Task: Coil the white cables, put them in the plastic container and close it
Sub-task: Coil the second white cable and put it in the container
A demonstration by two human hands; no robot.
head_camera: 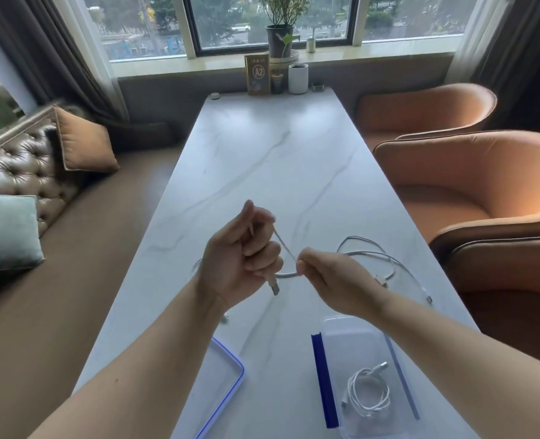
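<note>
My left hand [246, 258] is closed around a white cable [286, 248], whose USB plug hangs out below the fist. My right hand [332, 277] pinches the same cable a short way along, so a loop runs between the two hands above the table. More loose white cable [376, 253] lies on the table beyond my right hand. The clear plastic container [341, 331] with blue clips stands open near the front edge, with one coiled white cable [368, 397] inside. Its blue-rimmed lid [227, 375] lies to the left of it.
The long white marble table [262, 160] runs toward the window, with a sign, a white cup and a potted plant [281, 36] at its far end. Two orange armchairs [471, 191] stand along the right side. A tufted sofa with cushions [18, 172] is on the left.
</note>
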